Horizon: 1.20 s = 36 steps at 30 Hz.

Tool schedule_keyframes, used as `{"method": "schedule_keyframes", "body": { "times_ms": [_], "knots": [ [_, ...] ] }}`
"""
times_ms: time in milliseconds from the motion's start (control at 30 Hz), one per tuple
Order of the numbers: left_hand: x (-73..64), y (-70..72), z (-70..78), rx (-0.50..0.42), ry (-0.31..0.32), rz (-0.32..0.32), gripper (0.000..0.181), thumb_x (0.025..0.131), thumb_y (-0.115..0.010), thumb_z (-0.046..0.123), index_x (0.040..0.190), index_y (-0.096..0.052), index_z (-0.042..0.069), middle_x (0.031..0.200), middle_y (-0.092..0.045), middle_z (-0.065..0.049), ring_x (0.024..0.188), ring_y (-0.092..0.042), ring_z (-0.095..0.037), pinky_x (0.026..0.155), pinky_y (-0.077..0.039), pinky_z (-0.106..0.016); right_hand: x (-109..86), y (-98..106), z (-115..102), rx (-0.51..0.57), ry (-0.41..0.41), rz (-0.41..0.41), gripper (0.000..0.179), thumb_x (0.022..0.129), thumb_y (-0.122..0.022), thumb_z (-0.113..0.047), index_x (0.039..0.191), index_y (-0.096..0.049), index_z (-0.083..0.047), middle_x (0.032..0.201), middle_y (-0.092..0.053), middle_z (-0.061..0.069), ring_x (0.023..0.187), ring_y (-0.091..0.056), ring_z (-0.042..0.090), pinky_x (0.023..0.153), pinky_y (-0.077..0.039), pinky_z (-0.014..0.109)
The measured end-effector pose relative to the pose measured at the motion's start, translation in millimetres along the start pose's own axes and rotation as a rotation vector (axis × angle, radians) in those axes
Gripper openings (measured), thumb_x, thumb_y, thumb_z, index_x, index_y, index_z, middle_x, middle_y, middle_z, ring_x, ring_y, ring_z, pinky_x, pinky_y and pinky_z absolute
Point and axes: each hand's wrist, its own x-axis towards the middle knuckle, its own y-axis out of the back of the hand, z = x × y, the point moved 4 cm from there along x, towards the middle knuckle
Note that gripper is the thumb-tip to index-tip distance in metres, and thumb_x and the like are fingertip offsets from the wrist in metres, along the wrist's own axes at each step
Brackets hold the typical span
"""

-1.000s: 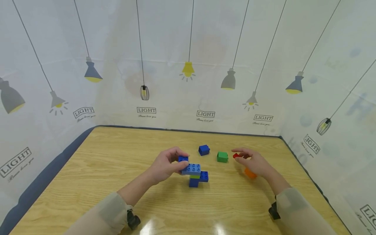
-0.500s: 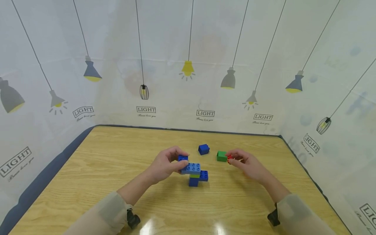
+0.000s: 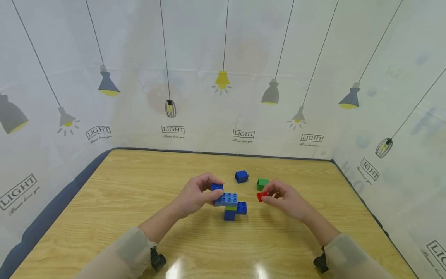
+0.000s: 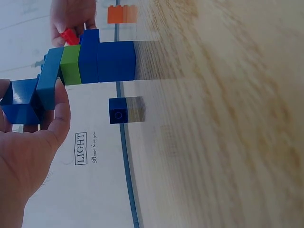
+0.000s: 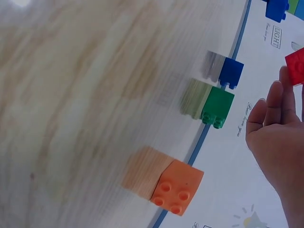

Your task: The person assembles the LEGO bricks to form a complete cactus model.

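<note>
My left hand [image 3: 193,195] holds a dark blue brick [image 3: 216,187] on the left end of a light blue brick [image 3: 228,199]. Under that sit a lime green brick [image 4: 71,65] and more dark blue bricks, one jutting out right [image 3: 242,208]. This small structure stands upright on the table, its lowest blue brick [image 4: 116,61] meeting its own reflection. To the right, my right hand [image 3: 290,201] pinches a red brick [image 3: 261,196] between thumb and fingers, above the table and apart from the structure. The right wrist view shows only part of this red brick [image 5: 295,66].
Behind the structure lies a loose blue brick [image 3: 241,176]. A green brick [image 3: 263,184] lies just beyond the red one. An orange brick [image 5: 178,187] rests on the table to the right; my right hand hides it in the head view. A lamp-printed curtain surrounds the wooden table [image 3: 146,170].
My right hand has picked up the red brick and carried it left and nearer, past the green brick. My left hand and the structure have stayed in place.
</note>
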Motion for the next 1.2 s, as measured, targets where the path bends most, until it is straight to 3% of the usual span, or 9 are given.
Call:
{"method": "schedule_keyframes", "body": {
  "times_ms": [200,433,567,800,1000,1200],
  "knots": [
    [0.3,-0.2,-0.4,-0.005,0.003,0.000,0.022,0.106,-0.072,0.010,0.126,-0.071,0.002,0.112,-0.070,-0.007,0.096,-0.066,-0.022,0.075,-0.067,-0.032,0.2,-13,-5,0.014,0.006,-0.041,0.022,0.104,-0.078,-0.024,0.117,-0.067,-0.009,0.113,-0.071,0.010,0.104,-0.065,0.028,0.085,-0.057,0.028],
    [0.3,0.0,-0.1,0.000,0.016,0.004,0.023,0.105,-0.073,0.011,0.128,-0.071,0.004,0.114,-0.070,-0.008,0.098,-0.067,-0.022,0.076,-0.067,-0.031,4.7,-26,-8,-0.037,0.019,-0.080,0.041,0.105,-0.076,-0.034,0.141,-0.072,-0.015,0.131,-0.075,0.001,0.114,-0.066,0.024,0.095,-0.059,0.028],
    [0.0,-0.1,0.9,0.001,0.021,0.006,0.024,0.105,-0.073,0.011,0.128,-0.071,0.005,0.113,-0.070,-0.008,0.097,-0.067,-0.022,0.076,-0.068,-0.032,6.5,-32,-9,-0.055,0.015,-0.103,0.038,0.106,-0.075,-0.037,0.139,-0.074,-0.020,0.131,-0.075,-0.002,0.115,-0.066,0.025,0.097,-0.058,0.028],
    [0.5,1.0,-0.2,0.000,0.023,0.003,0.024,0.105,-0.073,0.013,0.128,-0.071,0.005,0.113,-0.070,-0.008,0.098,-0.066,-0.023,0.077,-0.068,-0.033,9.9,-38,-12,-0.006,0.036,-0.136,0.039,0.106,-0.076,-0.029,0.143,-0.072,-0.016,0.134,-0.074,0.003,0.113,-0.067,0.027,0.095,-0.060,0.028],
    [0.8,1.3,0.0,0.008,0.025,0.003,0.024,0.105,-0.073,0.013,0.128,-0.071,0.005,0.112,-0.070,-0.007,0.098,-0.066,-0.023,0.077,-0.068,-0.033,8.5,-40,-15,0.008,0.004,-0.169,0.038,0.105,-0.077,-0.029,0.141,-0.073,-0.019,0.129,-0.072,0.010,0.104,-0.068,0.025,0.087,-0.061,0.027],
    [1.6,1.3,-1.1,0.008,0.025,0.001,0.023,0.105,-0.073,0.013,0.127,-0.071,0.005,0.112,-0.070,-0.008,0.097,-0.067,-0.022,0.076,-0.068,-0.033,8.9,-44,-12,0.018,-0.049,-0.166,0.036,0.106,-0.075,-0.038,0.140,-0.075,-0.024,0.123,-0.076,0.007,0.099,-0.070,0.029,0.085,-0.063,0.035]
  ]
}}
